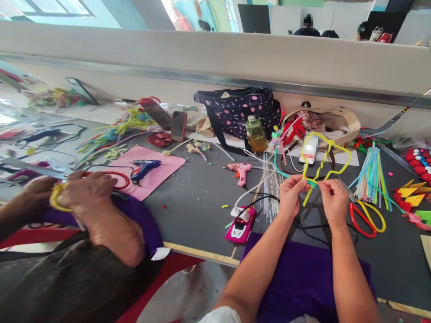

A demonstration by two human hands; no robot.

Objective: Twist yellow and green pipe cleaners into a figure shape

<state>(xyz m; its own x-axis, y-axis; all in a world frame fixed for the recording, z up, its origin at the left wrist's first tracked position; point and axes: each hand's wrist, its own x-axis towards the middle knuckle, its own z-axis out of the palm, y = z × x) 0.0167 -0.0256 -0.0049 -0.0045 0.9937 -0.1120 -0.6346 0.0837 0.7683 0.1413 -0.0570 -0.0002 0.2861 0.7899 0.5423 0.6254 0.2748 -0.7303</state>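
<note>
A purple cloth (303, 278) lies nearest, spread over the near edge of the dark worktop (195, 197), with the person's two bare forearms reaching out across it. The left hand (292, 194) and the right hand (333, 202) are raised close together above the worktop. On each, the fingers (301, 180) are pinched shut on the lower end of a yellow pipe cleaner (325, 154). It is bent into an open outline that rises from the hands, with a zigzag strand running down its middle, and a short teal piece (312, 183) sits at the pinch between the two hands. Just right of the right hand lie scissors (365, 217) with one red and one yellow handle, and beyond them a bundle of pastel sticks (370, 177). Left of the left hand are a pink toy car (241, 223) and, farther back, a pink glue gun (240, 172). A dotted dark bag (239, 110) stands against the wall with a small bottle (256, 133) in front of it. At far left a co-worker's hands (85, 190) grip another yellow loop (55, 197), near a pink sheet (161, 172) carrying a blue glue gun (144, 167).
</note>
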